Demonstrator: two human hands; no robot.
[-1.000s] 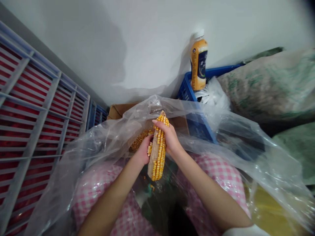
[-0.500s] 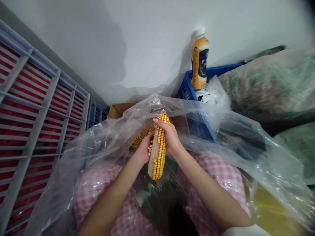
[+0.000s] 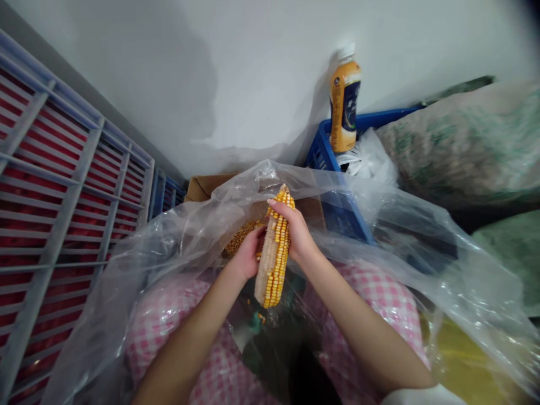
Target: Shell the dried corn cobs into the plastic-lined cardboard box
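A dried corn cob (image 3: pixel 275 256), yellow kernels on one side and a bare pale strip on the other, stands nearly upright between both hands. My right hand (image 3: pixel 295 230) wraps its upper half, thumb across the tip. My left hand (image 3: pixel 250 256) grips the bare side from the left, fingers curled round it. Beneath the hands a sheet of clear plastic (image 3: pixel 177 236) lies over my lap in pink checked cloth (image 3: pixel 379 298). Loose kernels (image 3: pixel 241 237) lie in a cardboard box (image 3: pixel 202 188) just beyond the cob.
A red and grey crate stack (image 3: pixel 54 197) fills the left side. A blue plastic basket (image 3: pixel 324 154) with a white bag stands by the wall, an orange bottle (image 3: pixel 345 101) on its rim. Woven sacks (image 3: pixel 455 146) lie at the right.
The cob and both hands have shifted slightly up and right. The left fingers have moved a little along the bare side. Both hands keep their hold.
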